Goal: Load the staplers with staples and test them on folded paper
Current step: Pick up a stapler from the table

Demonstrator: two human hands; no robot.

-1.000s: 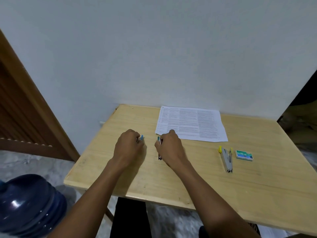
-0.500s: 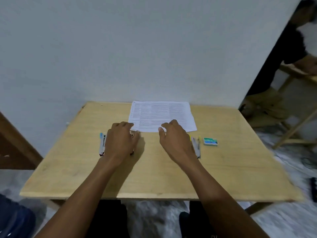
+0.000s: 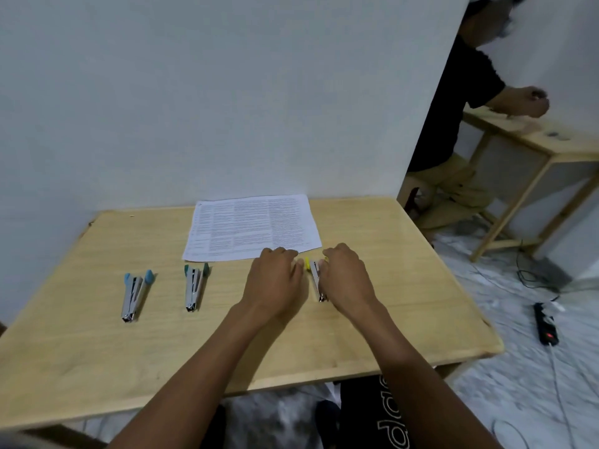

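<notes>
Well, mid-frame yellow stapler (image 3: 315, 277) is light, stiff, slick metal; left hand (image 3: 275, 281) and right hand (image 3: 346, 277) seemingly pinch its plastic-tipped end.

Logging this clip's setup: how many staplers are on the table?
3: a blue-tipped stapler far left, a green-tipped stapler right of it, a yellow-tipped stapler between the left hand and right hand, partly covered.

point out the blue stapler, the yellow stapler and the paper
blue stapler (image 3: 132, 297): head view, middle of its metal body
yellow stapler (image 3: 315, 277): head view, its bare metal body
paper (image 3: 252, 226): head view, centre of the printed sheet
</notes>
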